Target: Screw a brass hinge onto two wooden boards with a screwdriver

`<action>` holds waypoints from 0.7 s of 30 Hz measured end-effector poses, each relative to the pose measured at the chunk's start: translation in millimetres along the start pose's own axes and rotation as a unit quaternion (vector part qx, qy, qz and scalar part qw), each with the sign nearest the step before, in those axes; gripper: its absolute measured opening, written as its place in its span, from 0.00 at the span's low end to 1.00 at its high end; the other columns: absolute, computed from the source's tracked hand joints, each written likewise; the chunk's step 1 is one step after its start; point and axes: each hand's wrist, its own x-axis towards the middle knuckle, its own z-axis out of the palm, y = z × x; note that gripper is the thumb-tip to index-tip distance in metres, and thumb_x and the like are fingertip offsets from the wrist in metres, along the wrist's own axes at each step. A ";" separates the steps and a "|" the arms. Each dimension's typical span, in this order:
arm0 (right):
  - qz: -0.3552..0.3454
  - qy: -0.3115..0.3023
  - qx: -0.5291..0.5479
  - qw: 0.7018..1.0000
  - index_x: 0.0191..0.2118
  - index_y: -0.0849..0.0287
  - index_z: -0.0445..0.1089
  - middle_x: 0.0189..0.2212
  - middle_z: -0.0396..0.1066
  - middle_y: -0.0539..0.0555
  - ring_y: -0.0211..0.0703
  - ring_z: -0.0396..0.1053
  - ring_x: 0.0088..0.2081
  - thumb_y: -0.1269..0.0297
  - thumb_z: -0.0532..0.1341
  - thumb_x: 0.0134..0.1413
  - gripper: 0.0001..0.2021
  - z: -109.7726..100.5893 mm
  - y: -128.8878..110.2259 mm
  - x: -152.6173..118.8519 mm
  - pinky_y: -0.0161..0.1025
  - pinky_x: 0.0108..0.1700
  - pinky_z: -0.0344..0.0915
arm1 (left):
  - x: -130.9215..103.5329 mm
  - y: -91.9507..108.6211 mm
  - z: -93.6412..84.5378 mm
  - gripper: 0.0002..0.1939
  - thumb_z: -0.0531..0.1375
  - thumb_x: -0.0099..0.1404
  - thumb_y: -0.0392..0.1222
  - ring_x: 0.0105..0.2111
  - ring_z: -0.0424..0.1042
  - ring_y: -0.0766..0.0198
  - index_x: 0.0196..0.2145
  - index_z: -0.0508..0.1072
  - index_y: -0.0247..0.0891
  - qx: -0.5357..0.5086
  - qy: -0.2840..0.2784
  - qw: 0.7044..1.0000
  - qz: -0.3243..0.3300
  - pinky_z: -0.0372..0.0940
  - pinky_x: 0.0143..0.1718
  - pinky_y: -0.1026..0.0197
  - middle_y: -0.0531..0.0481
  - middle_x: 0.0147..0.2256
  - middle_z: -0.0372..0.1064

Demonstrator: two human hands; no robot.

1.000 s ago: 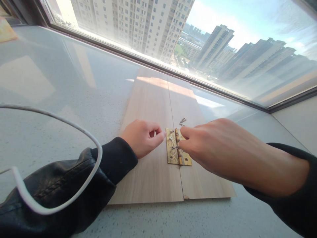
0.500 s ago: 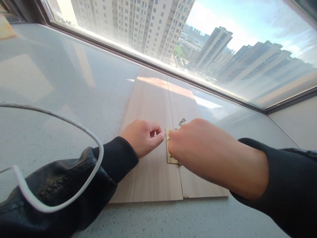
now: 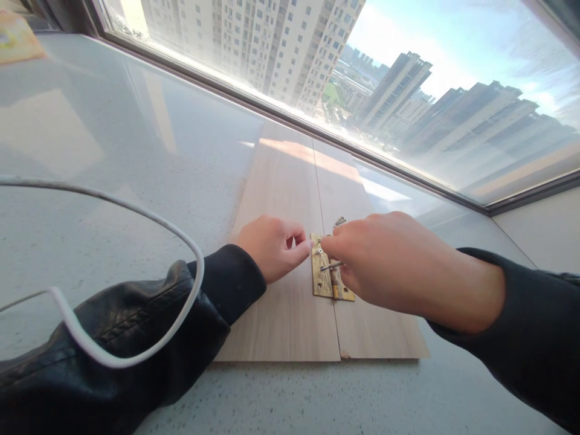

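A brass hinge (image 3: 322, 284) lies open across the seam between a left wooden board (image 3: 285, 326) and a right wooden board (image 3: 380, 335). My left hand (image 3: 276, 244) rests over the left board, thumb and forefinger pinched together at the hinge's upper left edge; what is between the fingertips, if anything, is too small to make out. My right hand (image 3: 385, 260) is closed round a thin metal screwdriver (image 3: 331, 266), its tip on the hinge's left leaf. A screw head (image 3: 319, 251) shows on that leaf. A few loose screws (image 3: 339, 221) lie just beyond my right hand.
Both boards lie on a speckled pale sill (image 3: 290, 399). A white cable (image 3: 181, 238) loops over my left sleeve. Behind the boards runs the dark window frame (image 3: 217, 84). An orange-and-yellow item (image 3: 18, 39) sits at the far upper left.
My right hand has moved right and turned, uncovering the screwdriver and more of the hinge. The whole view has shifted slightly; my left hand keeps its pinch near the hinge.
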 end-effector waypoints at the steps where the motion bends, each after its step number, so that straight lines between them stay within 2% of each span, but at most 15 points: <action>1: -0.005 0.004 0.004 1.000 0.21 0.57 0.66 0.18 0.64 0.48 0.34 0.54 0.17 0.74 0.56 0.40 0.05 0.8 1.6 -1.4 0.35 0.21 0.38 | -0.1 0.1 -0.1 0.12 0.54 0.56 0.45 0.18 0.54 0.70 0.21 0.70 0.37 0.002 0.000 1.000 0.000 0.49 0.21 0.64 0.57 0.16 0.57; 4: -0.036 0.007 -0.008 0.999 0.22 0.58 0.65 0.17 0.63 0.48 0.32 0.51 0.16 0.77 0.55 0.41 0.08 0.2 2.9 -4.6 0.35 0.22 0.37 | -0.2 0.0 -0.2 0.12 0.54 0.56 0.45 0.18 0.55 0.70 0.20 0.70 0.38 0.007 0.004 1.000 0.000 0.49 0.21 0.64 0.57 0.16 0.58; 9: -0.085 0.013 -0.038 0.996 0.21 0.58 0.64 0.17 0.64 0.48 0.35 0.52 0.16 0.81 0.56 0.39 0.10 -3.0 -3.5 -7.9 0.36 0.21 0.37 | -0.6 -1.1 -0.1 0.12 0.55 0.56 0.46 0.18 0.55 0.70 0.21 0.71 0.38 0.006 0.011 1.000 0.005 0.49 0.21 0.64 0.57 0.15 0.58; 14: -0.071 -0.018 -0.058 0.996 0.17 0.58 0.61 0.12 0.58 0.47 0.35 0.50 0.15 0.80 0.57 0.37 0.10 -1.8 -4.4 -5.6 0.36 0.20 0.37 | -0.4 -1.7 0.6 0.12 0.55 0.57 0.46 0.18 0.55 0.70 0.21 0.71 0.38 0.009 0.011 1.000 0.009 0.49 0.21 0.64 0.57 0.16 0.59; 17: -0.061 -0.032 -0.058 0.996 0.21 0.58 0.64 0.15 0.61 0.47 0.33 0.50 0.14 0.78 0.57 0.39 0.08 -2.1 -0.7 -2.9 0.35 0.21 0.37 | 0.6 -1.3 0.8 0.12 0.55 0.56 0.46 0.18 0.55 0.70 0.21 0.71 0.38 0.009 0.011 1.000 0.011 0.49 0.21 0.64 0.56 0.16 0.59; 21: -0.091 -0.009 -0.041 0.995 0.25 0.57 0.65 0.19 0.65 0.47 0.33 0.53 0.17 0.79 0.57 0.42 0.08 -3.2 3.5 -2.9 0.35 0.22 0.37 | 1.0 -0.5 0.6 0.12 0.55 0.56 0.46 0.18 0.55 0.70 0.21 0.71 0.38 0.007 0.007 1.000 0.007 0.49 0.21 0.64 0.56 0.16 0.59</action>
